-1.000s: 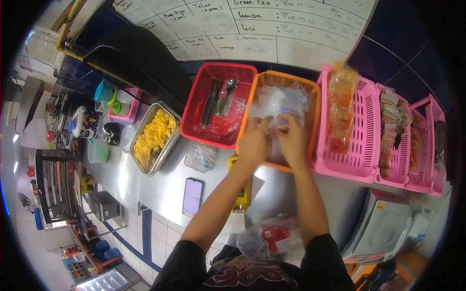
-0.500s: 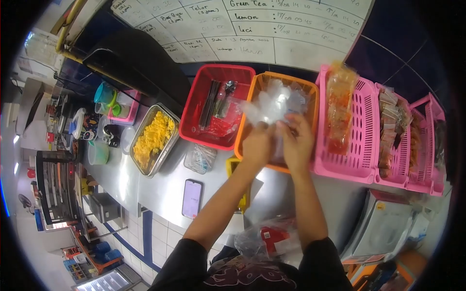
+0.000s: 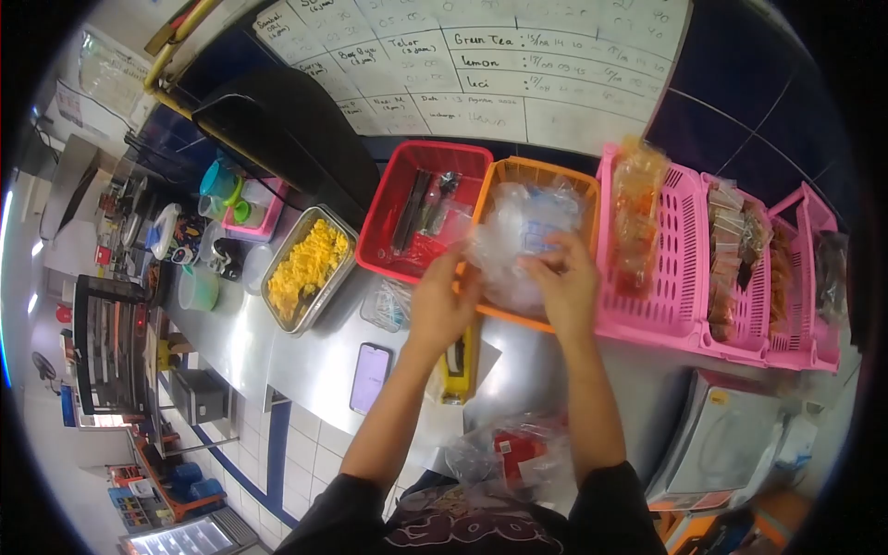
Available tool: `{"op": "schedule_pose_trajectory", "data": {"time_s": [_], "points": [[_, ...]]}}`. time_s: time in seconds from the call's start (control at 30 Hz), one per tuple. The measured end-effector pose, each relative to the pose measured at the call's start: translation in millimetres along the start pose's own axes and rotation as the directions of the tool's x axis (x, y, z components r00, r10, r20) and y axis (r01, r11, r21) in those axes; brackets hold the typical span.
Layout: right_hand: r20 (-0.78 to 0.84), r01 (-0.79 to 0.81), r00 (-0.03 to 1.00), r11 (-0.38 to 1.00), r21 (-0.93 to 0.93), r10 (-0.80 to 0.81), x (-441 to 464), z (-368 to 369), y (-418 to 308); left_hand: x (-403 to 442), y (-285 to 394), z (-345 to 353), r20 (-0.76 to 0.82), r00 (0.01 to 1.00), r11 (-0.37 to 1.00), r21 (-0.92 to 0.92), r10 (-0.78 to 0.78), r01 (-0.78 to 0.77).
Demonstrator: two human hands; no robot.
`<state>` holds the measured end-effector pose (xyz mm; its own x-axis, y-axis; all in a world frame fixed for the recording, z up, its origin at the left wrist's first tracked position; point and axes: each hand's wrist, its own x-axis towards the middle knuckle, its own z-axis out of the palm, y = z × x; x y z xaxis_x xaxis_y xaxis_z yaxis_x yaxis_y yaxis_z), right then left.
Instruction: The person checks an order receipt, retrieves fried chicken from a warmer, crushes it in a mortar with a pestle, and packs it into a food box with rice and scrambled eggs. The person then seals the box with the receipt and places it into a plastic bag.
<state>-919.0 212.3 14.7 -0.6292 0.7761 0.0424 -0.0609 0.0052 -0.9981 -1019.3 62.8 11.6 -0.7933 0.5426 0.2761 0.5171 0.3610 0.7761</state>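
Observation:
An orange basket [image 3: 592,192] holds clear plastic bags [image 3: 532,217], one with blue print. My right hand [image 3: 569,282] is over the basket's right part, its thumb and fingertips pinched on the clear plastic. My left hand [image 3: 444,301] is at the basket's left edge, beside the red basket, with thumb and fingers apart; nothing shows between them. Left of it, the red basket [image 3: 425,153] contains dark wrapped sticks and small packets. A small clear box [image 3: 387,305] of wrapped sticks stands below the red basket.
A metal tray [image 3: 298,326] of yellow food, a phone [image 3: 370,377] and a yellow tool [image 3: 457,370] lie on the steel counter. Pink baskets [image 3: 684,240] with packets stand at the right. A whiteboard [image 3: 573,120] hangs behind. Nearer my body is a plastic bag [image 3: 509,453].
My left hand has come away from my right hand, leftward to the basket's edge, and its fingers have opened. The clear plastic has shifted, and the whole view has moved slightly.

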Motion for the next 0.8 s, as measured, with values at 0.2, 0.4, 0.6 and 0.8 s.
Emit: {"op": "schedule_pose_trajectory", "data": {"time_s": [0.2,0.4,0.6,0.8], "points": [[0.071,-0.159,0.987,0.966,0.205,0.147,3,10,18,5,-17,29,0.276,0.957,0.992,0.065,0.085,-0.107],[0.333,0.391,0.896,0.876,-0.282,-0.292,2,0,74,5,-48,42,0.326,0.902,0.733,-0.532,-0.284,0.423],[0.24,-0.068,0.957,0.934,-0.352,0.161,-2,-6,76,9,-62,34,0.073,0.935,0.914,-0.197,-0.347,0.355],[-0.13,-0.043,0.991,0.996,-0.074,0.033,-18,-2,39,6,-45,61,0.307,0.946,0.899,0.381,0.098,-0.217]]}}
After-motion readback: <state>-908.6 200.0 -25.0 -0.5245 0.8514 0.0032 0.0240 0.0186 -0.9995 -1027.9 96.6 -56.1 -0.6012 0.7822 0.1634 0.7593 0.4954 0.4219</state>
